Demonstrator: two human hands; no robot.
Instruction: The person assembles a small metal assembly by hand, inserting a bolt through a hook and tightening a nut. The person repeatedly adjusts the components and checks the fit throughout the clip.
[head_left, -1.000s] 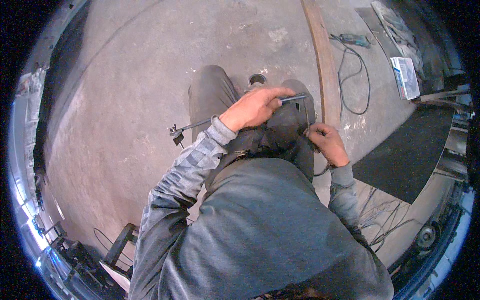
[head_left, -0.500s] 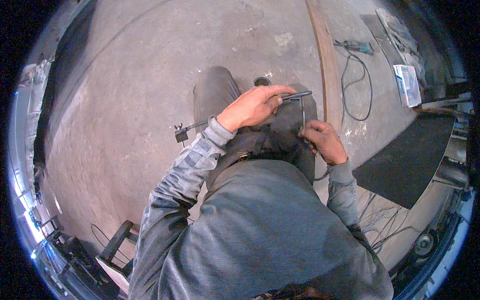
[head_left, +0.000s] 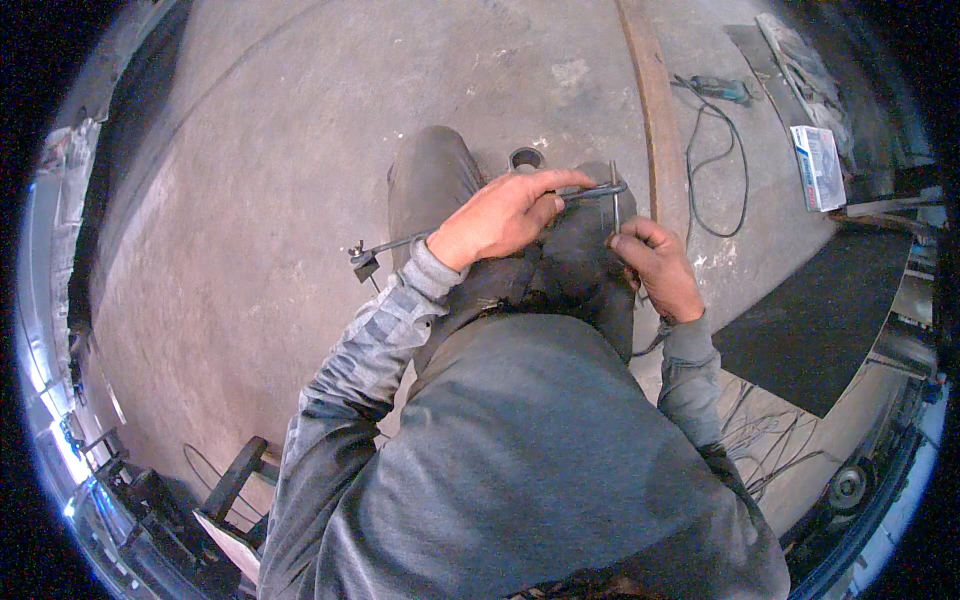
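Observation:
Over my lap, my left hand (head_left: pixel 505 215) is closed around a long dark metal rod (head_left: pixel 395 243). The rod's right end is bent into a narrow loop beyond my fingers. At its left end, past my wrist, sits a small dark clamp block (head_left: pixel 364 262) with what looks like a wing screw. My right hand (head_left: pixel 660 270) pinches a thin, straight metal rod (head_left: pixel 616 205) near its lower end. That thin rod stands upright across the looped end, its tip showing above it. Whether it passes through the loop or lies against it, I cannot tell.
A dark round cup (head_left: pixel 525 158) stands on the floor beyond my knees. To the right lie a wooden plank (head_left: pixel 655 130), a teal power tool (head_left: pixel 720 90) with its cord, a white box (head_left: pixel 820 168) and a black mat (head_left: pixel 815 310). A stool-like frame (head_left: pixel 235 485) stands lower left.
The thin rod has come up so that its tip shows above the loop, and my right hand has shifted slightly up and right. The clamp block has tilted.

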